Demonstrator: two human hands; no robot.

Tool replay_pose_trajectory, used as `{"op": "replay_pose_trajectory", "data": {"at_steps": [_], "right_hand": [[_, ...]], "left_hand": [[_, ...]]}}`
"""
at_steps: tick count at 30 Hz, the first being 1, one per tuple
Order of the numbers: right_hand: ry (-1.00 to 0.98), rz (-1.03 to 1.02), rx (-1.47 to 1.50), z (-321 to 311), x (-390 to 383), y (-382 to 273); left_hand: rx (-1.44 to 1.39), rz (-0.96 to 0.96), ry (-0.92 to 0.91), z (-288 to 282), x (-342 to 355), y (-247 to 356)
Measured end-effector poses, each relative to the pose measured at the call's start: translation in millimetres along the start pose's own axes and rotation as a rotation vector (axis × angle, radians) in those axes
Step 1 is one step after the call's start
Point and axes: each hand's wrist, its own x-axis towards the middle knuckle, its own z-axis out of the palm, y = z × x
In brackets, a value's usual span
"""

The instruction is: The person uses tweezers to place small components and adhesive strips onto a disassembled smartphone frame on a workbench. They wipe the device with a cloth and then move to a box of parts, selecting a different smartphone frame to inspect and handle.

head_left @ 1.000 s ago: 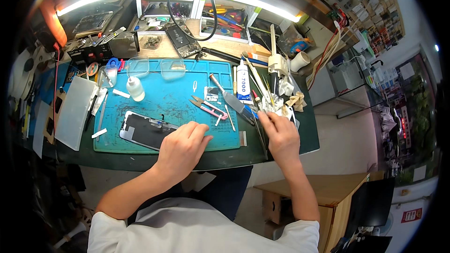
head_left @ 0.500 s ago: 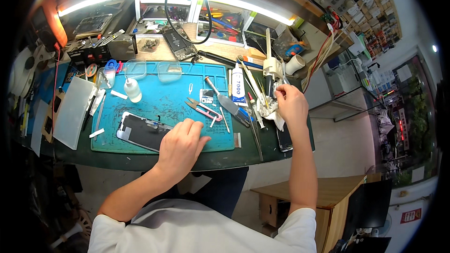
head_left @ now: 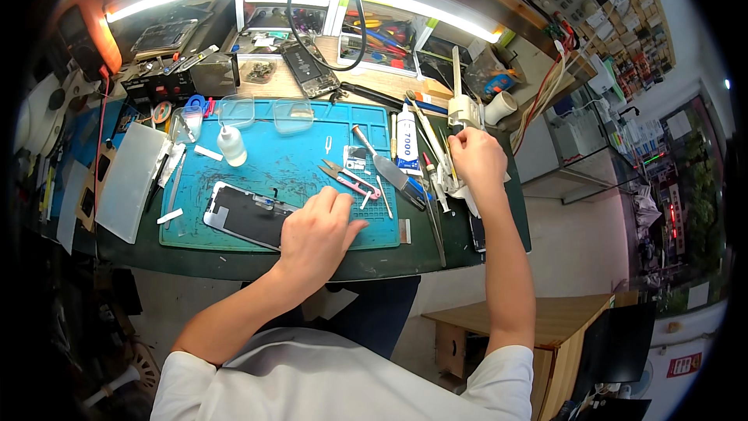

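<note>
My left hand (head_left: 319,234) hovers over or rests at the right end of a black phone screen assembly (head_left: 241,210) on the blue mat (head_left: 195,199), fingers curled and thumb apart. My right hand (head_left: 477,157) reaches into the crowded tools at the mat's right, fingertips pinched beside a cream-coloured tool (head_left: 464,109); what they grip is hidden. Nearby lie a white-and-blue tube (head_left: 407,132), grey-and-blue scraper (head_left: 393,173), pink-handled nippers (head_left: 358,185), syringe (head_left: 435,183) and long tweezers (head_left: 435,234). A white dropper bottle (head_left: 232,148) stands on the mat.
Clear small containers (head_left: 292,115) sit at the mat's back. An opened phone (head_left: 304,66), a looped black cable (head_left: 362,31) and lit tool compartments (head_left: 378,35) are behind. A translucent board (head_left: 128,187) lies left; a bundle of cables (head_left: 538,109) runs down the right.
My right hand has moved forward from beside the scraper into the tools farther back, its fingers closing there. My left hand stays near the screen assembly with little change.
</note>
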Motion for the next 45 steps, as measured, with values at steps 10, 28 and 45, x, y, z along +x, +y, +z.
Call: {"op": "replay_pose_trajectory", "data": {"at_steps": [10, 28, 45], "right_hand": [[-0.173, -0.367, 0.459, -10.5, -69.1, -38.0], [-0.424, -0.410, 0.367, 3.5, -50.9, -104.1], [-0.330, -0.196, 1.116, -22.8, -87.3, -88.2]], "left_hand": [[0.005, -0.010, 0.051, 14.4, 6.6, 3.6], [-0.041, -0.026, 0.074, 11.5, 0.5, 3.7], [-1.312, -0.471, -0.180, -6.0, -7.3, -15.8]]}}
